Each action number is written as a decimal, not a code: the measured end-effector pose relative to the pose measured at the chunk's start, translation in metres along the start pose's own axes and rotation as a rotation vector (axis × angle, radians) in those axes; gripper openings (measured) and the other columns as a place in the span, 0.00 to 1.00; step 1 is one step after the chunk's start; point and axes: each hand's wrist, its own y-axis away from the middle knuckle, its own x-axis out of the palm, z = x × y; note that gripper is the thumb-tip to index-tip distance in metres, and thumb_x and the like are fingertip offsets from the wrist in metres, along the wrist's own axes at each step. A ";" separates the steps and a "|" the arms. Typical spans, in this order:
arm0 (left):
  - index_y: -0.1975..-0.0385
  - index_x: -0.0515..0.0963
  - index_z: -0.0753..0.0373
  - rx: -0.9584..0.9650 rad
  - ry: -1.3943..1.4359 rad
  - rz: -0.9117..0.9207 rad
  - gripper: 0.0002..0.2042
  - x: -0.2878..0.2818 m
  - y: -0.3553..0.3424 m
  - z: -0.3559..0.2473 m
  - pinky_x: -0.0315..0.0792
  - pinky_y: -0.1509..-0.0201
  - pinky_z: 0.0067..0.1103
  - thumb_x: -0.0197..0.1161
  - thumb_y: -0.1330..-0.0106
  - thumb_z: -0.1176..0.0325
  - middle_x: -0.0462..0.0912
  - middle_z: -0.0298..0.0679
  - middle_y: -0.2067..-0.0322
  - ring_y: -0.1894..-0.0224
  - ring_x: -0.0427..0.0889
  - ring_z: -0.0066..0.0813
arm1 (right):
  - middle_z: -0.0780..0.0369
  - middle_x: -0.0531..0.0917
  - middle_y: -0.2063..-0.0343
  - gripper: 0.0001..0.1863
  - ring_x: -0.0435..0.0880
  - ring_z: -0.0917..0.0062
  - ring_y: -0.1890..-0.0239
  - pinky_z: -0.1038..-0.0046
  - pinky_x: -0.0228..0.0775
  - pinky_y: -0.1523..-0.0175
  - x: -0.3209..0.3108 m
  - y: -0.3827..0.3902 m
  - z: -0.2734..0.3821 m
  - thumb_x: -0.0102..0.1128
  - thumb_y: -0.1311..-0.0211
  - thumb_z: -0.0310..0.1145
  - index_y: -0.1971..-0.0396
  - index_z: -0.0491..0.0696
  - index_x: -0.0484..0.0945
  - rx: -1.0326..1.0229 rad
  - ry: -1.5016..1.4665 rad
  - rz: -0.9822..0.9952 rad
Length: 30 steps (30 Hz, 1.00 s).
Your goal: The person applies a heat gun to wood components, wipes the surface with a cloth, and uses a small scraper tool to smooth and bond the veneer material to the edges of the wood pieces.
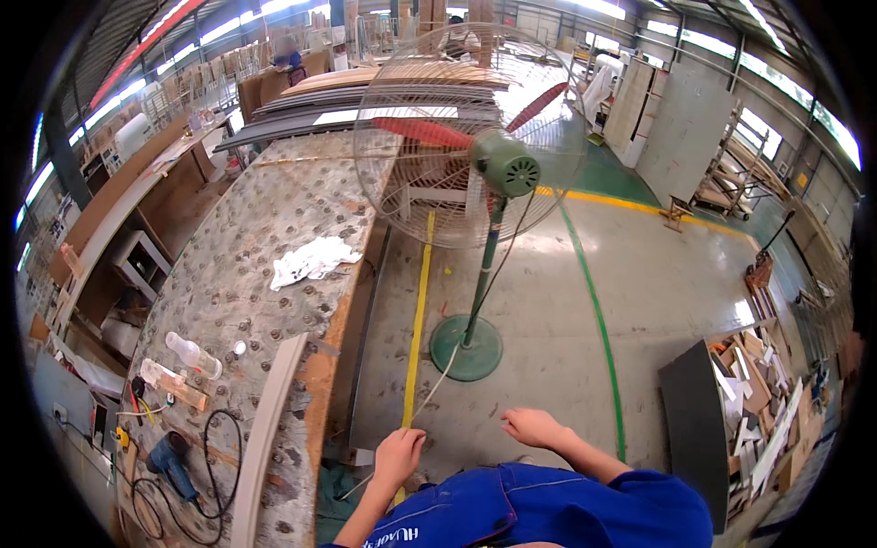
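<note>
A tall pedestal fan with a wire cage (364, 169), red blades (425, 132) and a green motor (508, 164) stands on a round green base (467, 348) ahead of me. From its pole a pale power cord (440, 378) runs down to my left hand (398, 457), whose fingers are closed around it. The cord's tail hangs below that hand, beside the workbench. My right hand (532, 427) is held in front of my body, over the floor, its fingers curled and nothing visible in them.
On the workbench (215, 265) at left lie a white cloth (313, 262), a clear plastic bottle (194, 355), a long pale strip (269, 438) and a blue corded power tool (171, 461). Stacked boards (301, 114) cover its far end. A dark bin (696, 425) of scrap wood stands at right.
</note>
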 end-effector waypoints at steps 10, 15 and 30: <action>0.65 0.77 0.59 0.379 0.039 0.285 0.06 0.169 -0.124 -0.176 0.74 0.61 0.31 0.60 0.39 0.66 0.78 0.39 0.68 0.63 0.79 0.40 | 0.54 0.82 0.61 0.16 0.80 0.60 0.55 0.60 0.72 0.52 -0.009 0.151 -0.212 0.52 0.37 0.42 0.57 0.48 0.77 0.410 -0.121 -0.057; 0.64 0.77 0.58 0.429 0.038 0.404 0.07 0.231 -0.158 -0.227 0.74 0.58 0.31 0.59 0.37 0.64 0.78 0.39 0.66 0.61 0.79 0.39 | 0.54 0.82 0.60 0.17 0.80 0.60 0.55 0.61 0.72 0.51 -0.019 0.191 -0.284 0.52 0.37 0.42 0.56 0.47 0.78 0.489 -0.169 -0.126; 0.63 0.76 0.58 0.442 -0.056 0.553 0.07 0.349 -0.292 -0.251 0.74 0.56 0.30 0.56 0.36 0.65 0.78 0.38 0.64 0.58 0.78 0.38 | 0.53 0.82 0.60 0.17 0.80 0.58 0.56 0.61 0.72 0.52 -0.108 0.138 -0.425 0.52 0.36 0.41 0.56 0.46 0.77 0.431 -0.235 -0.159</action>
